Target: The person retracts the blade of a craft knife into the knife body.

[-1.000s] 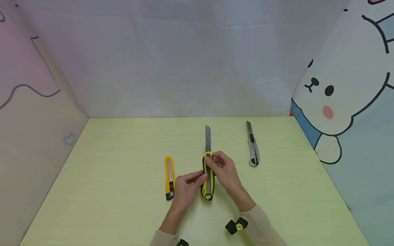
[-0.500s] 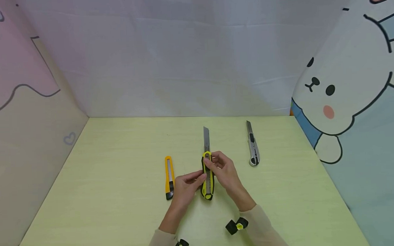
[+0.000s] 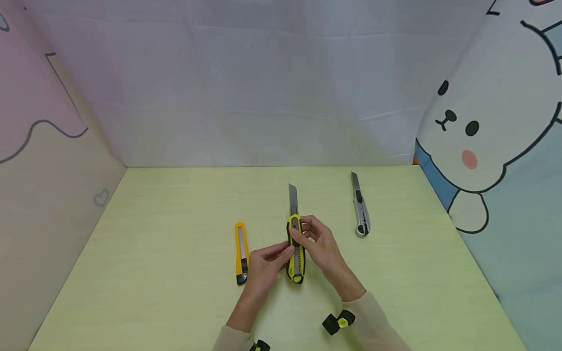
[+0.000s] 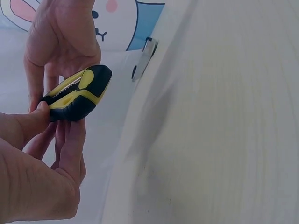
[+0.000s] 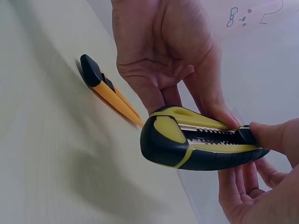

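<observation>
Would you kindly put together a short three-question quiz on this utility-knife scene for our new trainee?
1. True or false: the blade of the yellow-and-black knife is pushed out past its handle.
2. Which knife lies on the table on the person's left side? A. the orange knife B. the silver knife C. a red knife
3. Fill in: both the left hand and the right hand hold the ____ knife.

Key
1. True; the blade shows beyond the handle in the head view.
2. A.
3. Yellow-and-black.
</observation>
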Demonstrator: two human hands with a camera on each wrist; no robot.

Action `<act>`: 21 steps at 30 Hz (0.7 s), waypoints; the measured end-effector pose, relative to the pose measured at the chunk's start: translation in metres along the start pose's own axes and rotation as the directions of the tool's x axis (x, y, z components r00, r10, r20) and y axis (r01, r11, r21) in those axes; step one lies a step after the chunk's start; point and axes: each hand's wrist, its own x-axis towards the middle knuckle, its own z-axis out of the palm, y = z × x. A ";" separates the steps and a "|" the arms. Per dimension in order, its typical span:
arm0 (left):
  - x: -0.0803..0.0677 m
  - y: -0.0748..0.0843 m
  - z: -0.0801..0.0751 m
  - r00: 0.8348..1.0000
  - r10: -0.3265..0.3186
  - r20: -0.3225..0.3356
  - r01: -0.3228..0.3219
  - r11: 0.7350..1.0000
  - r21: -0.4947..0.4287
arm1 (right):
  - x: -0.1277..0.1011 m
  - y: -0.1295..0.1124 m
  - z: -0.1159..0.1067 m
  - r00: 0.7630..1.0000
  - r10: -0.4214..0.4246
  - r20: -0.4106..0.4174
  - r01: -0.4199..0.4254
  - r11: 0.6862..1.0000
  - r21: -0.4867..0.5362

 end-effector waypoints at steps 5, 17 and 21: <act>0.001 -0.001 -0.001 1.000 -0.005 0.004 0.005 1.000 -0.013 | 0.000 0.001 0.000 1.000 0.012 0.010 -0.012 1.000 0.005; -0.002 0.003 0.001 1.000 -0.004 -0.002 0.004 0.999 -0.038 | -0.003 0.002 0.000 0.999 0.046 0.014 -0.046 0.998 0.029; -0.003 0.007 0.001 1.000 -0.007 -0.002 0.006 0.999 -0.050 | -0.006 0.001 0.002 0.996 0.090 -0.025 -0.089 0.995 0.035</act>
